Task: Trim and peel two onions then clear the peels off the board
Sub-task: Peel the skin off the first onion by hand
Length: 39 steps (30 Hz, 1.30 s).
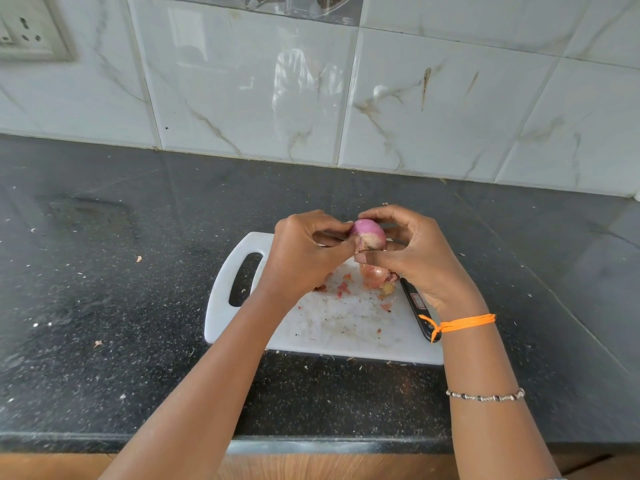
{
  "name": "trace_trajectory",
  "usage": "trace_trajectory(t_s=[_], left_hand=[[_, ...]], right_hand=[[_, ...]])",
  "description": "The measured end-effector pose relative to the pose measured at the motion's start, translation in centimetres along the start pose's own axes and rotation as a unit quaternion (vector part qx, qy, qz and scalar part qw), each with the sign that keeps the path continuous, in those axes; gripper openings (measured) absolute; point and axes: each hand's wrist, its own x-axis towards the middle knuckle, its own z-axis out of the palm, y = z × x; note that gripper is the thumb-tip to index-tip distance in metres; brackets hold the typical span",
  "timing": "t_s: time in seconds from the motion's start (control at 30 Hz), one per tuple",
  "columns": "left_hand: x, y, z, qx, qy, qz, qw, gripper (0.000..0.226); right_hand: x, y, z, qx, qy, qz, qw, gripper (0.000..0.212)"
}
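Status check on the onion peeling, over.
Both hands, left hand and right hand, grip the onion above the cutting board. Peels piled on board. Knife lies under right wrist, idle.

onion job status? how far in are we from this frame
Done: trimming has started; a cut end and loose peels lie on the cutting board, and the knife is set down at its right edge. In hand: the left hand and right hand hold one onion over the board, mostly pink and bare, picking at its skin. Left: no second onion in view; the peels are not cleared.
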Motion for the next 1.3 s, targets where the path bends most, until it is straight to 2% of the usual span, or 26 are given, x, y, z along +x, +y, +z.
trace_trajectory(t_s=[0.23,0.4,0.57,0.67,1.13,1.3], left_hand=[[0.1,-0.1,-0.1,0.02,-0.015,0.007,1.0,0.015],[0.0,-0.4,0.2,0.06,0.028,0.036,0.997,0.009],[0.2,-0.2,0.1,-0.01,0.032,-0.031,0.999,0.02],[0.1,0.3,0.1,-0.051,0.035,-0.046,0.997,0.012],[0.0,0.2,0.5,0.024,0.043,-0.045,0.998,0.006],[-0.2,-0.1,0.5,0.054,0.049,-0.016,0.997,0.005]], right_hand=[[-0.1,0.0,0.0,-0.013,0.002,-0.001,1.0,0.049],[0.0,0.0,0.3,-0.032,0.0,-0.002,0.999,0.046],[0.0,-0.2,0.0,-0.002,0.023,-0.005,1.0,0.048],[0.1,-0.1,-0.2,0.009,0.035,-0.003,0.999,0.049],[0.3,0.2,0.7,-0.051,0.064,-0.009,0.997,0.047],[0.3,0.3,1.1,-0.101,0.07,-0.029,0.992,0.045]])
